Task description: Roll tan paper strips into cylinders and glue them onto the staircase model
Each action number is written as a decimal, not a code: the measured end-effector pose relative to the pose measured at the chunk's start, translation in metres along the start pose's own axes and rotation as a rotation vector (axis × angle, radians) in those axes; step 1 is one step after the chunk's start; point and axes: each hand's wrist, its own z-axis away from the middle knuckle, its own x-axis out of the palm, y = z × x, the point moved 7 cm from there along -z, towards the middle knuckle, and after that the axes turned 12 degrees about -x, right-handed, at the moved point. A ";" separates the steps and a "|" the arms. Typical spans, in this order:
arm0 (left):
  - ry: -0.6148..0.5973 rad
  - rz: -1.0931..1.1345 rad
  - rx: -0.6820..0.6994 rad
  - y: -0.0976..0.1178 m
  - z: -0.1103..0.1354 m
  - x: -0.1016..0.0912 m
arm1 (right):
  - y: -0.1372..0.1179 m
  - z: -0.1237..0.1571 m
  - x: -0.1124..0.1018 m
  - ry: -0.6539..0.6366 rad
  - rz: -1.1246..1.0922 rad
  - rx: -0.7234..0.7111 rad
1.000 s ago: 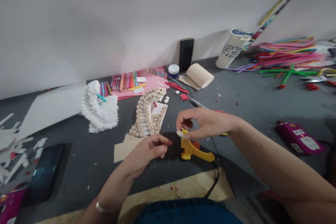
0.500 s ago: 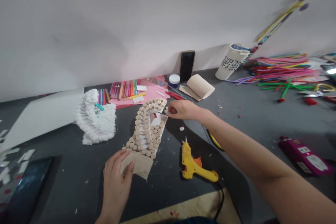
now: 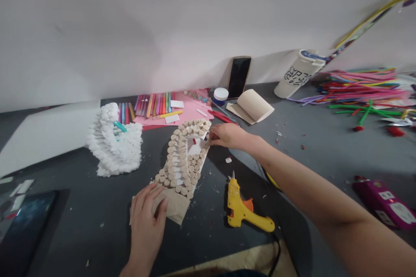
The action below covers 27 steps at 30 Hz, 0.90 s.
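Note:
A craft model [image 3: 178, 156], covered in small beige rolled-paper coils with a white stepped strip up its middle, lies on the dark table. My left hand [image 3: 147, 216] rests at its lower end, fingers spread over a piece of tan paper [image 3: 178, 205]. At the model's upper right edge my right hand [image 3: 225, 135] is closed in a pinch. Whatever its fingertips hold is hidden. Close by, a yellow glue gun [image 3: 238, 207] lies on its side, nozzle pointing away from me. A small red piece [image 3: 194, 141] sits inside the model.
Left of the model stands a white fluffy stepped model [image 3: 117, 147]. Markers [image 3: 156, 106] lie on pink paper behind, near a white-lidded jar [image 3: 221, 94], a phone [image 3: 239, 75] and curled tan paper [image 3: 255, 106]. Further right are a tumbler [image 3: 297, 75], pipe cleaners [image 3: 364, 86] and a purple power strip [image 3: 385, 203].
My right hand's fingertips have come in against the model's upper right edge. My left hand stays on the tan paper. The view has shifted slightly.

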 end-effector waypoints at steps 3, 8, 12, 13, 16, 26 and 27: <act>0.010 -0.019 -0.015 0.003 0.000 0.000 | -0.001 -0.003 0.000 -0.018 -0.003 -0.007; 0.008 -0.089 -0.009 0.005 0.001 0.004 | 0.000 -0.009 0.002 -0.034 -0.029 -0.035; 0.031 -0.127 0.017 0.004 0.002 0.006 | 0.004 -0.010 0.004 -0.042 -0.079 -0.047; 0.034 -0.131 0.025 0.003 0.002 0.006 | 0.004 -0.010 0.004 -0.040 -0.091 -0.051; 0.049 -0.140 0.036 0.004 0.003 0.005 | 0.005 -0.009 0.004 -0.026 -0.116 -0.057; 0.050 -0.140 0.038 0.004 0.002 0.007 | 0.009 -0.009 0.010 0.021 -0.089 -0.001; 0.052 -0.141 0.037 0.004 0.002 0.007 | 0.009 -0.009 0.011 0.024 -0.085 0.008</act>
